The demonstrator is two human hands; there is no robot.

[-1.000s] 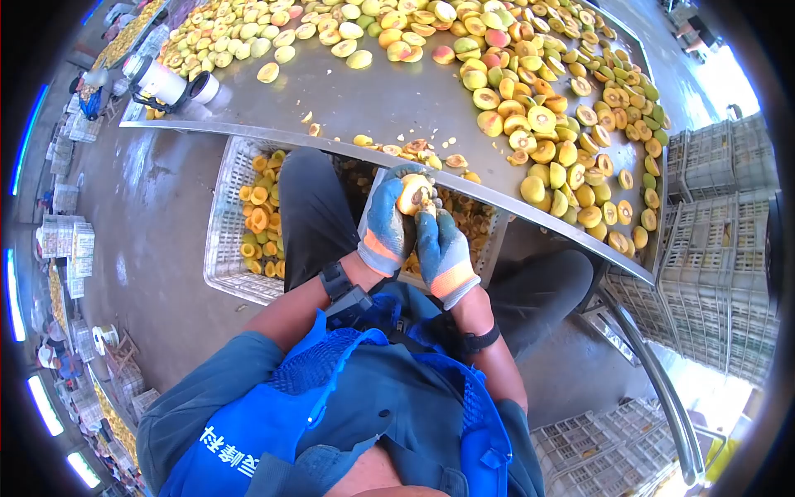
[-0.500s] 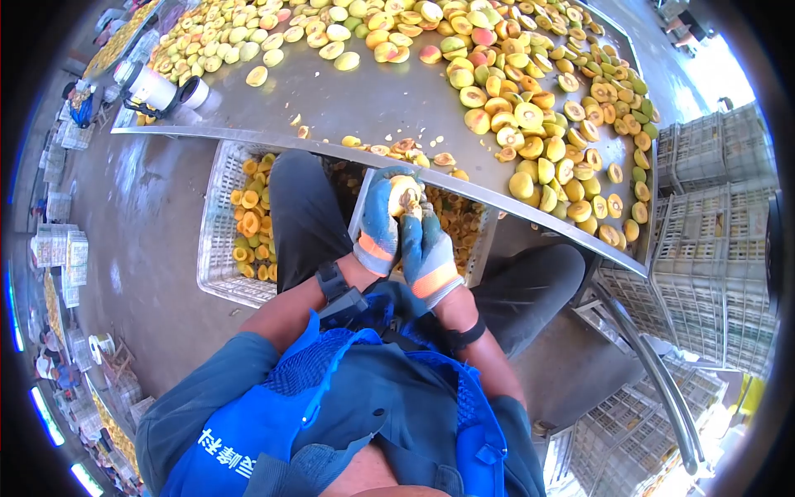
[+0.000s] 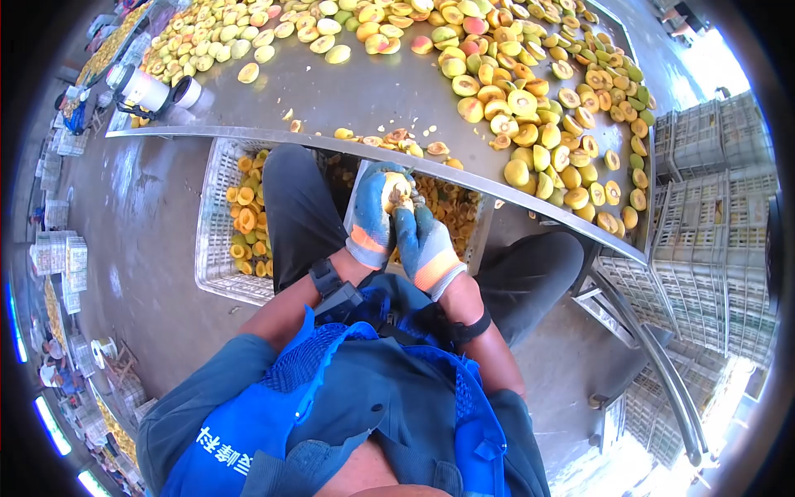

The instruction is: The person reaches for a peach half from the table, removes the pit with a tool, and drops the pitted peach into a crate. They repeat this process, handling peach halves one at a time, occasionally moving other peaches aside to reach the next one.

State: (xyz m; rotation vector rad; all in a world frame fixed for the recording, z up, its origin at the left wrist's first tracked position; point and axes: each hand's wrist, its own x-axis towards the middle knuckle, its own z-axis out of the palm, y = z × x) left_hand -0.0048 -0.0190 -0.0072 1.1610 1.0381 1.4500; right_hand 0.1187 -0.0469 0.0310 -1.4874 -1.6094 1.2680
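Both hands wear blue-coated gloves with orange and grey cuffs and meet just below the metal table's edge. My left hand (image 3: 372,211) is wrapped round a yellow halved fruit (image 3: 396,192), its cut face showing a brown centre. Beside it my right hand (image 3: 422,240) is closed, its fingertips at the fruit's cut side; whatever they grip is hidden. Under the hands stands a crate (image 3: 480,236) with fruit pieces inside. Many halved fruits (image 3: 542,157) lie on the metal table (image 3: 348,103), with scraps along its near edge.
A white crate (image 3: 203,240) of halved fruit stands beside my left leg. A white cylindrical container (image 3: 142,89) and a cup (image 3: 187,92) are on the table's left. Stacked crates (image 3: 704,248) and a curved metal bar (image 3: 662,377) are at the right.
The view has shifted slightly. Both hands remain together at the fruit, now a little lower relative to the table edge, and the right fingers have changed position slightly.
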